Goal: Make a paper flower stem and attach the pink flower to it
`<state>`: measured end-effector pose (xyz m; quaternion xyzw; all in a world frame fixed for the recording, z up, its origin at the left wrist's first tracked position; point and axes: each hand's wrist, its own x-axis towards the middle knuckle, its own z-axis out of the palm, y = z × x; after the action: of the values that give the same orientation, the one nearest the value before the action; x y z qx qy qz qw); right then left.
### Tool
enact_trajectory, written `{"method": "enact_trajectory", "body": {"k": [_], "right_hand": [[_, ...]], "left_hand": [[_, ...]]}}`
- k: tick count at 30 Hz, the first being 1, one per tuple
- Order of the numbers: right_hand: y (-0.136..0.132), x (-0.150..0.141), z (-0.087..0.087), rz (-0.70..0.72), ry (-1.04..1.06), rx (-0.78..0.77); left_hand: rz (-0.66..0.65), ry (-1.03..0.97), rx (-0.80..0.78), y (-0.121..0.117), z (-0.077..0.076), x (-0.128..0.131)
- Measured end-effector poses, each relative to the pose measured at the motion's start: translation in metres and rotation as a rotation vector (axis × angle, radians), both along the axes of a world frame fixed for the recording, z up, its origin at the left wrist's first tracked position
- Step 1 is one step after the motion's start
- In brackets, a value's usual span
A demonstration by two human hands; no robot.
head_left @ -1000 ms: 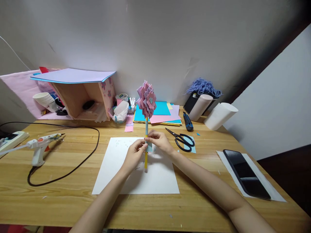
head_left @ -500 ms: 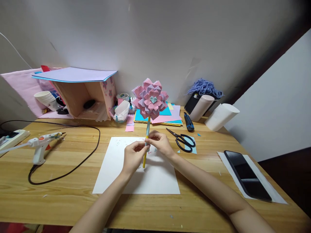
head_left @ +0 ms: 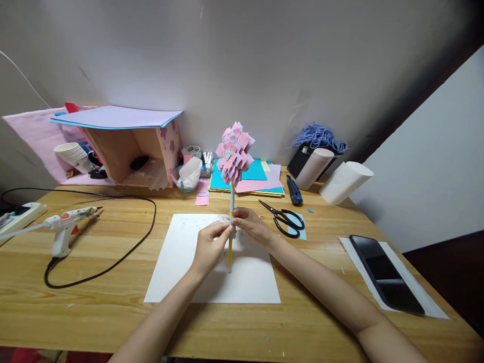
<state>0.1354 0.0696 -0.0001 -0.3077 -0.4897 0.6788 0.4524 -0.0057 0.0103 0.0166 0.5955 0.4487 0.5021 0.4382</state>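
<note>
A folded paper flower point(head_left: 235, 154) in pink and lilac, with a pale blue centre, stands upright on a stem point(head_left: 232, 199) banded in light blue and yellow. Both hands pinch that stem above a white sheet point(head_left: 177, 272). My left hand point(head_left: 212, 247) grips it lower, thumb and fingers closed. Slightly higher and from the right, my right hand point(head_left: 252, 225) is closed on it too. The bloom is turned partly sideways, its centre facing left. Below the fingers the yellow lower end of the stem shows, close over the sheet.
Black-handled scissors point(head_left: 285, 219) lie right of the sheet, a utility knife point(head_left: 294, 190) behind them. A glue gun point(head_left: 64, 229) with a looping black cord is at left. A phone point(head_left: 385, 275) rests at right. Coloured paper point(head_left: 260, 184), paper rolls point(head_left: 346, 181) and an open box point(head_left: 117, 151) line the wall.
The flower has turned about its stem, its centre swinging from facing me to the left. The stem has become more upright, and both hands still pinch it.
</note>
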Motion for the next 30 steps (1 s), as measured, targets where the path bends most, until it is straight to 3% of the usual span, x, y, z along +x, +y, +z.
{"method": "enact_trajectory", "body": {"k": [5, 10, 18, 23, 26, 30], "right_hand": [[-0.002, 0.0, 0.002, 0.065, 0.067, -0.045], [-0.005, -0.002, 0.001, 0.1, 0.103, -0.045], [-0.004, -0.005, -0.009, -0.011, 0.094, -0.006], [-0.004, -0.007, -0.013, -0.033, 0.14, -0.064], [-0.004, -0.007, -0.013, -0.034, 0.149, -0.097], [-0.004, -0.005, -0.011, 0.003, 0.131, -0.062]], "left_hand": [[-0.049, 0.089, 0.0, -0.001, 0.001, -0.001], [-0.049, 0.054, -0.053, 0.0, -0.004, 0.001], [-0.007, -0.003, -0.102, -0.003, -0.011, 0.005], [0.007, -0.016, -0.13, -0.004, -0.011, 0.006], [-0.001, -0.062, -0.228, 0.0, -0.009, 0.006], [-0.109, -0.187, -0.407, 0.006, -0.003, 0.0]]}}
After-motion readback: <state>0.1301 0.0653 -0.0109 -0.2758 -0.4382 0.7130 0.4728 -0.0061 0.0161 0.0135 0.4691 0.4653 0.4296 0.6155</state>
